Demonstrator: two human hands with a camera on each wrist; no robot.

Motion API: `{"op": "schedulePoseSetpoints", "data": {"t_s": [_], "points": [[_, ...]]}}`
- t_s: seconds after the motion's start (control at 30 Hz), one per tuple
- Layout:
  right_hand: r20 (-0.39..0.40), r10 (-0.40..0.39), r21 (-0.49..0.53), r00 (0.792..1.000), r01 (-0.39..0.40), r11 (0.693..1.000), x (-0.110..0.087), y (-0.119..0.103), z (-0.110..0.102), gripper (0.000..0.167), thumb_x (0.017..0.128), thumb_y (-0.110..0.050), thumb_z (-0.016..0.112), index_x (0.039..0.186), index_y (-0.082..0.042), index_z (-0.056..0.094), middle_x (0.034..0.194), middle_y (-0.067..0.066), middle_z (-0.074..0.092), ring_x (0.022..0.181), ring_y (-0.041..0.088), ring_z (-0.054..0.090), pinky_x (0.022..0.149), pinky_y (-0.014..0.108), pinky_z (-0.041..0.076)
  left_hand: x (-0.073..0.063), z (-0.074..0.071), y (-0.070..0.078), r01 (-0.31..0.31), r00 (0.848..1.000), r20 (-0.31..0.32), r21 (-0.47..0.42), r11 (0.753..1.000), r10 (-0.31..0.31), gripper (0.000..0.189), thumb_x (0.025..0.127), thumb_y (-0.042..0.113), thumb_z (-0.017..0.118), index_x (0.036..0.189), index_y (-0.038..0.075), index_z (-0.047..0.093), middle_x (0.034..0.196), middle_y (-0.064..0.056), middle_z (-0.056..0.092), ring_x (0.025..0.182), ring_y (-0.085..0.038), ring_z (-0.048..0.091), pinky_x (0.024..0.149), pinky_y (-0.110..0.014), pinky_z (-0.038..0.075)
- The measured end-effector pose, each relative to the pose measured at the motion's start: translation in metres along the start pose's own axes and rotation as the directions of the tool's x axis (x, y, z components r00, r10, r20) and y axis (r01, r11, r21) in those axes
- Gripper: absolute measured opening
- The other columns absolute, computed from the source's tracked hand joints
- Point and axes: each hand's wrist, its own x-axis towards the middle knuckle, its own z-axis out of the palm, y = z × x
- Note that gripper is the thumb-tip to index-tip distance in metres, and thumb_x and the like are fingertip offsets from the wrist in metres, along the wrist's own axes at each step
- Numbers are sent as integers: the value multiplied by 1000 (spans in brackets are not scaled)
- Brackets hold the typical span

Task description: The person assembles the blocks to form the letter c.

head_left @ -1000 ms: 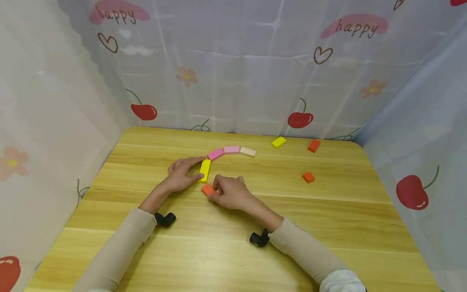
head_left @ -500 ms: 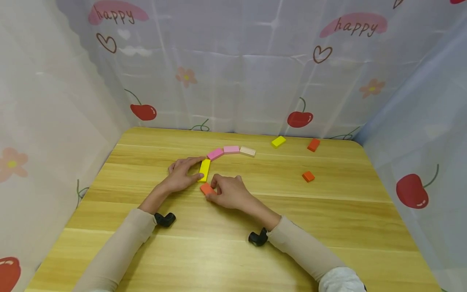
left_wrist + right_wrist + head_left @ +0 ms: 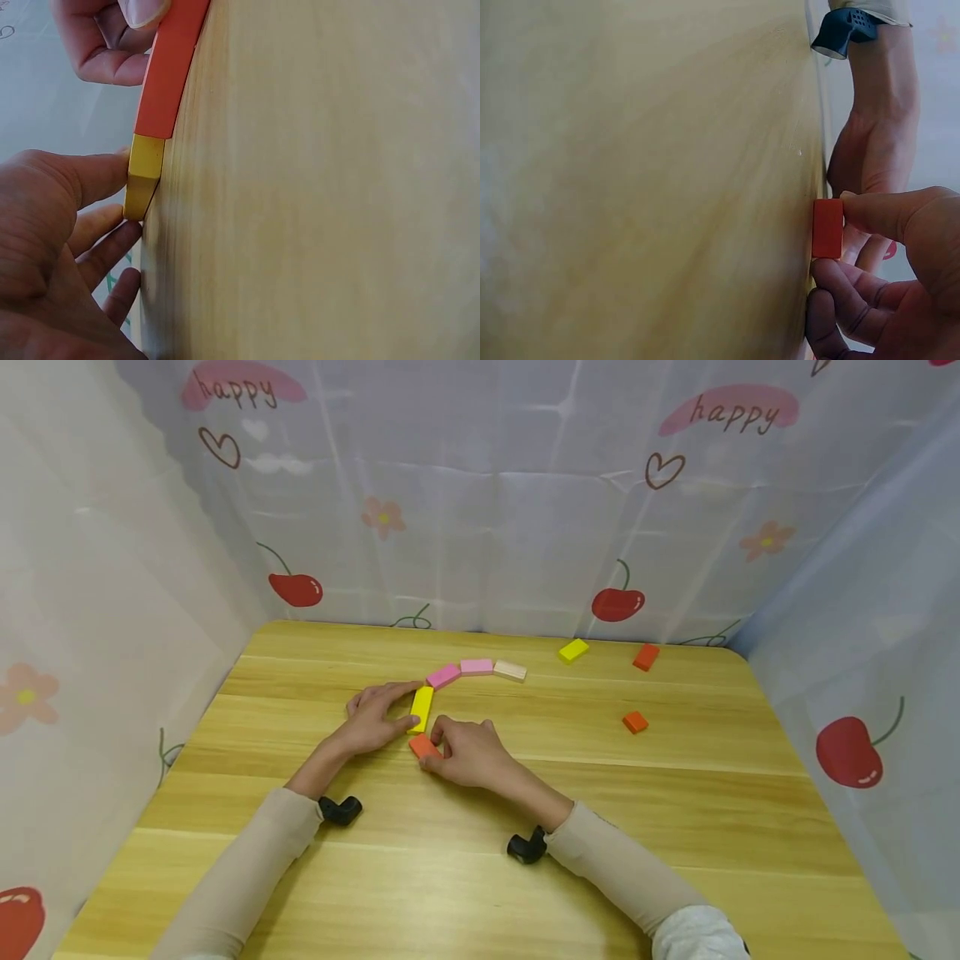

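A curved row of flat wooden blocks lies on the table. My left hand (image 3: 375,720) lies at the yellow block (image 3: 423,702), its thumb on the near end and index fingertip at the far end, fingers fairly straight. My right hand (image 3: 474,756) pinches an orange-red block (image 3: 422,746) between thumb and fingers. In the left wrist view the orange-red block (image 3: 169,82) meets the end of the yellow block (image 3: 146,161). Beyond the yellow one, the row continues with a deep pink block (image 3: 444,676), a light pink block (image 3: 476,667) and a plain wood block (image 3: 510,672).
Loose on the wooden table (image 3: 712,827) are a yellow block (image 3: 573,650), an orange-red block (image 3: 646,657) at the back right and a smaller orange piece (image 3: 635,722) nearer. Printed curtains (image 3: 487,510) stand behind the table and at both sides.
My right hand has slid the orange-red block slightly left and away from me, up to the yellow block's near end. The left hand has stayed in place.
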Motion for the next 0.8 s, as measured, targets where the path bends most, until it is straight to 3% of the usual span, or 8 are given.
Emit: {"op": "schedulePoseSetpoints", "data": {"t_s": [0.43,0.63,0.8], "points": [[-15,-19,18,1000,20,1000,0,2,1,35,99,-47,75,112,-17,66,69,-8,61,64,9,56,81,38,36,0,2,0,7,1000,-3,-3,1000,-7,64,106,35,69,165,27,46,171,-11,46,149,-44,33,116,-70,7],[-2,-13,61,1000,13,998,0,10,0,42,103,-53,66,118,-14,66,74,-8,64,66,10,58,77,35,45,1,3,-1,-2,1000,-7,-6,1000,2,64,106,35,69,165,27,46,170,-9,47,149,-44,33,116,-70,7],[-5,-3,103,1000,4,995,-2,22,-4,41,103,-53,66,119,-16,67,77,-6,65,69,12,59,83,37,43,1,3,0,2,1000,-10,-7,1000,-2,64,105,34,70,164,27,47,169,-8,48,149,-44,33,117,-70,6]]}}
